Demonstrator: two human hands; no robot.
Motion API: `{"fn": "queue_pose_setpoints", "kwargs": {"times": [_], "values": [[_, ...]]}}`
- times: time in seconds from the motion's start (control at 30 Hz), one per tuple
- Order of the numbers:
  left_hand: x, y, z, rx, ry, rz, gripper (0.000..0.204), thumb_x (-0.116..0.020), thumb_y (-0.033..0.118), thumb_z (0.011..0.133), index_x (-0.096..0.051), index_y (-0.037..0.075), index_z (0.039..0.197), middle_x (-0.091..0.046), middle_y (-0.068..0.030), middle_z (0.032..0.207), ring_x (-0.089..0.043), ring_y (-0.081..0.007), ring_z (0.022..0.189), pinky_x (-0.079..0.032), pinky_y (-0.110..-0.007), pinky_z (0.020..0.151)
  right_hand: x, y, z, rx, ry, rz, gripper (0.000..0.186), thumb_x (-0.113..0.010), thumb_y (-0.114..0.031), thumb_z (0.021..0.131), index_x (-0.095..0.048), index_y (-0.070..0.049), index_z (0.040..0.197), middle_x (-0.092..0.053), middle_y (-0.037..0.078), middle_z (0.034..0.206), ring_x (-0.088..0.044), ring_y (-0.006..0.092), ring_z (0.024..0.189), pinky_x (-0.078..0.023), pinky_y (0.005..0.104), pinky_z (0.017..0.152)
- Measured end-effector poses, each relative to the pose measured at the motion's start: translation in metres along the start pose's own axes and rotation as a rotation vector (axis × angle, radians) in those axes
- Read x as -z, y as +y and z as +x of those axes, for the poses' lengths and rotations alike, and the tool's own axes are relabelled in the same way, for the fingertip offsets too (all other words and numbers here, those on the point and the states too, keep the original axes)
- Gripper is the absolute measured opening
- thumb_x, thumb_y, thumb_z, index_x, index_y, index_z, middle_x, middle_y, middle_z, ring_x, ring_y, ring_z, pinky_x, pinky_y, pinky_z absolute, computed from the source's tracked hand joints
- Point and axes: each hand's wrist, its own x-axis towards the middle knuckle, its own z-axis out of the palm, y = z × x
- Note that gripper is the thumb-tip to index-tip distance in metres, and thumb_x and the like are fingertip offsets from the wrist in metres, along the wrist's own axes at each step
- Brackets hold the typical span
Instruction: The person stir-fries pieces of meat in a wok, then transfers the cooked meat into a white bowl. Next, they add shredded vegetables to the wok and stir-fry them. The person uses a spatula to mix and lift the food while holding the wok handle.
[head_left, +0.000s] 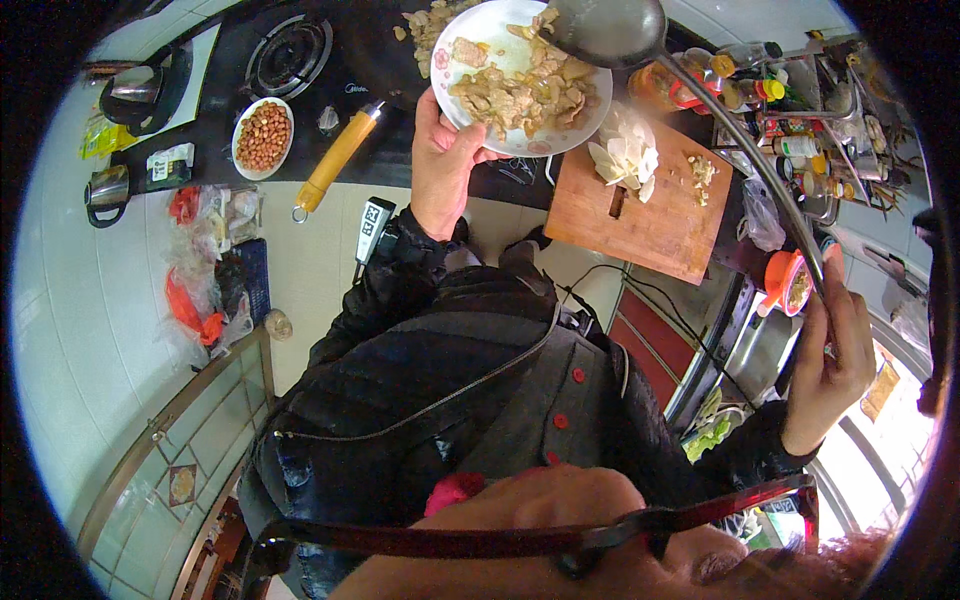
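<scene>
My left hand (448, 165) grips a white flowered plate (441, 92) of cooked meat pieces (505, 100) at the top centre. My right hand (832, 355) is closed on the long metal handle of a ladle (612, 25), whose dark bowl is over the plate's upper right edge. Behind the plate, a dark wok (386, 60) with a wooden handle (336, 165) has food at its upper part, partly hidden. To the right, a wooden board (662, 232) bears white slices (625, 162) and small chopped pieces (701, 183).
A dish of peanuts (264, 136), burner (290, 58) and kettle (136, 95) are at the left. A bottle rack (825, 100), plastic bag (762, 215) and orange bowl (775, 275) line the right. A cable (680, 317) hangs below the board; bags (205, 320) lie lower left.
</scene>
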Motion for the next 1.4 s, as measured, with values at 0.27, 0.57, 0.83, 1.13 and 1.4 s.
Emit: {"fn": "queue_pose_setpoints", "kwargs": {"times": [0.27,0.57,0.83,1.13,1.4], "values": [[0.004,0.007,-0.002,-0.004,0.039,0.097,0.050,-0.053,0.006,0.094,-0.030,0.004,0.139,-0.055,-0.0152,0.129,-0.065,-0.0270,0.108,-0.060,-0.042,0.081,0.012,-0.013,0.002,0.145,0.039,-0.229,0.037,-0.066,0.010,0.075,-0.071,-0.001,0.110,-0.065,0.013,0.086,-0.063,0.0248,0.072,-0.050,0.0332,0.066],[0.005,0.010,-0.003,-0.021,0.074,0.103,0.052,-0.049,0.002,0.092,-0.030,0.004,0.140,-0.054,-0.0160,0.131,-0.064,-0.0277,0.109,-0.061,-0.043,0.082,-0.002,-0.023,0.025,0.296,0.005,-0.118,0.037,-0.067,0.005,0.073,-0.071,-0.004,0.109,-0.063,0.012,0.081,-0.062,0.0248,0.069,-0.048,0.0320,0.062],[0.019,0.019,-0.004,-0.067,0.105,0.131,0.053,-0.054,0.005,0.093,-0.030,0.005,0.140,-0.054,-0.0135,0.130,-0.064,-0.0255,0.107,-0.061,-0.042,0.081,-0.002,-0.030,0.034,0.395,0.048,-0.318,0.035,-0.067,0.002,0.072,-0.074,-0.007,0.105,-0.065,0.010,0.086,-0.064,0.0237,0.072,-0.049,0.0317,0.060],[0.030,0.025,-0.003,-0.077,0.143,0.076,0.056,-0.056,0.000,0.092,-0.027,0.004,0.139,-0.059,-0.0125,0.124,-0.065,-0.0224,0.105,-0.061,-0.039,0.080,-0.001,-0.045,0.048,0.402,0.081,-0.398,0.034,-0.067,0.003,0.076,-0.072,-0.006,0.108,-0.065,0.009,0.092,-0.065,0.0242,0.077,-0.050,0.0314,0.064],[0.035,0.031,-0.003,-0.095,0.153,0.070,0.058,-0.056,0.000,0.092,-0.024,0.005,0.141,-0.058,-0.0134,0.126,-0.065,-0.0232,0.106,-0.060,-0.039,0.082,-0.013,-0.054,0.046,0.451,0.074,-0.372,0.028,-0.073,-0.002,0.072,-0.075,-0.009,0.098,-0.066,0.008,0.089,-0.064,0.0228,0.073,-0.050,0.0311,0.060]]}}
